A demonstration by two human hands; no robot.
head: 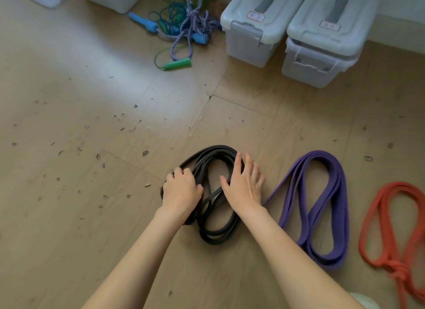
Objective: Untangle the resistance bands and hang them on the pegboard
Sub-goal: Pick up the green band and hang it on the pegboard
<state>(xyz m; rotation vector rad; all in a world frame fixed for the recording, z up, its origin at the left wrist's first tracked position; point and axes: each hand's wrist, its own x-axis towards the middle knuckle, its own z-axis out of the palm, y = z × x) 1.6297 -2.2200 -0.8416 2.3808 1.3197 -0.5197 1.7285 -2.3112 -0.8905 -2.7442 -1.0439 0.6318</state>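
While you kneel over the wooden floor (pixel 92 124), the head view shows the coiled black rubber resistance band (pixel 216 236) lying directly under both hands, its long axis running away from you. Your left hand (pixel 181 190) curls its fingers (pixel 178 172) over the coil's left strands, gripping them. Your right hand (pixel 245 185) lies flat on the right strands, fingers (pixel 238 162) straight and slightly spread, pressing. Both hands are equally near. A folded purple flat band (pixel 322 207) lies just right, then a knotted orange rope (pixel 391 239). No pegboard is visible.
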